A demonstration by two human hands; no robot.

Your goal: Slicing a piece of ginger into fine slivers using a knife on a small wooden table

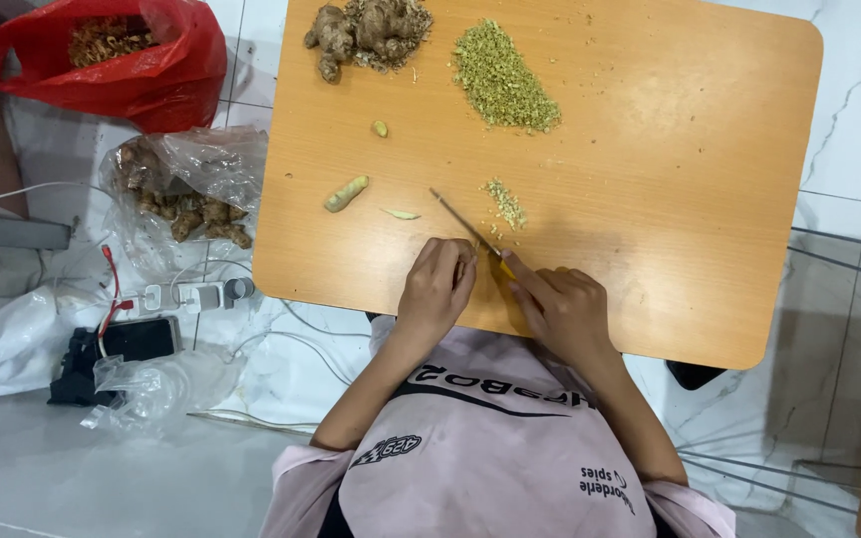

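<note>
Work surface: low wooden table, seen from above, with the person seated at its near edge.

Right hand: we note it closed around the yellow handle of a knife. The thin blade runs up and to the left across the board, its tip ending left of a small heap of minced ginger.

Left hand: fingers curled down, tips pressed to the table right beside the heel of the blade. We cannot tell whether a piece sits under them, as the fingers cover the spot.

Stock on the table: a large heap of minced ginger at the far edge, whole ginger roots to its left, a ginger finger, a small nub and a pale sliver left of the blade.

Step in hand, our judgement: fine chopping, with the cut being made at the left fingertips. Much root is still whole, so the work looks about midway.

A further cut calls for the left fingertips tucked clear of the edge and short, even strokes. Once whatever is under the fingers is used up, the ginger finger is the nearest uncut stock.

Off the table, left: a red plastic bag, a clear bag of ginger and a power strip on the floor.
</note>
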